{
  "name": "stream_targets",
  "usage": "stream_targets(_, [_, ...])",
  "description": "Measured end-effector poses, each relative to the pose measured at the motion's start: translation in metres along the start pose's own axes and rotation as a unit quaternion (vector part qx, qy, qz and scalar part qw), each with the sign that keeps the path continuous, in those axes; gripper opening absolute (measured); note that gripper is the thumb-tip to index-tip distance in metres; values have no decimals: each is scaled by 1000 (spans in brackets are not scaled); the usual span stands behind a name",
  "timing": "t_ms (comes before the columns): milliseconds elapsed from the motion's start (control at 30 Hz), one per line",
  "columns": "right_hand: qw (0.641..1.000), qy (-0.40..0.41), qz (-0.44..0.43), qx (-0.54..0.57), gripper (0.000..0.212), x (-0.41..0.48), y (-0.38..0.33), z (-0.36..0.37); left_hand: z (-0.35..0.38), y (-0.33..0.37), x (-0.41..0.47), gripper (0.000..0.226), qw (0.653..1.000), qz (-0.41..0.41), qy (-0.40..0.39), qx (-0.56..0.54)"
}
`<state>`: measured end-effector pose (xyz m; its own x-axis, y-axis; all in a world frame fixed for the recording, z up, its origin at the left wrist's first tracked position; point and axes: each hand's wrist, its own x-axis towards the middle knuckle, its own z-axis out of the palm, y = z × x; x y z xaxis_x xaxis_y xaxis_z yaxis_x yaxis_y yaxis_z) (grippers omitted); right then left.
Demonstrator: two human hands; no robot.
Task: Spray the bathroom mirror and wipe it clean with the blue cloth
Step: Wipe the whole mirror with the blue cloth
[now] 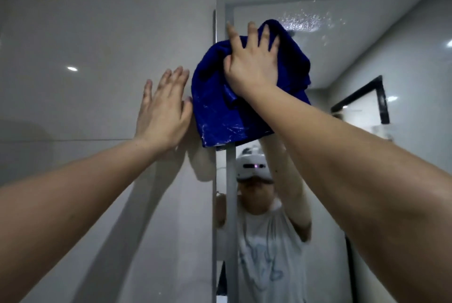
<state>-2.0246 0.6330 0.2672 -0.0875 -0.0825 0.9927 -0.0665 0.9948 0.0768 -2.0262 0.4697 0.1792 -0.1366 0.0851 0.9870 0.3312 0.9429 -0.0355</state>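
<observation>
Two hands: both of yours are raised high, with bare forearms reaching up from the lower corners of the view.
Left hand: your left hand [162, 112] lies flat on the glossy pale grey tiled wall [85, 33], fingers straight and close together, pointing up. It holds nothing. Its thumb sits just beside the cloth's left edge; whether they touch, you cannot tell.
Right hand: your right hand [252, 63] is spread wide, fingers nearly straight and fanned upward, palm pressing the cloth against the glass. It does not close around the fabric. The forefinger reaches past the cloth's top edge to the frame.
Cloth: the crumpled deep blue terry cloth [220, 112] covers the mirror's upper left corner. It lies across the frame's left upright, with its left part over the wall. Its long axis runs roughly up and down: a peak rises at the top by your fingertips and a loose lower edge hangs below your wrist. Pale wet streaks mark its lower part.
Mirror: the rectangular bathroom mirror [367, 45] has a light grey metal frame [231, 205].
Spray: a patch of fine white spray droplets [300, 21] sits on the glass, just up and right of the cloth.
Reflection: a white head-worn camera unit [252, 168], a pale printed T-shirt [269, 253] and a black door frame [381, 99] show in the glass.
</observation>
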Motion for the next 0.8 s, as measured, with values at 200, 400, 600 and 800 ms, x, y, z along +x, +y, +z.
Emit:
stream_targets(200, [998, -19, -51, 13, 60, -20, 0, -1, 0, -26, -29, 52, 999, -22, -27, -5])
stream_targets(400, [995, -65, -78, 13, 62, -92, -2, 0, 0, -18, -68, 53, 997, -24, -63, -30])
stream_targets(600, [989, -110, -96, 11, 62, -159, 11, -1, 1, 31, -98, 53, 993, -10, -81, -89])
stream_targets(800, [988, -131, -77, 15, 65, -232, 34, 4, 8, 41, -147, 54, 987, 6, -150, -66])
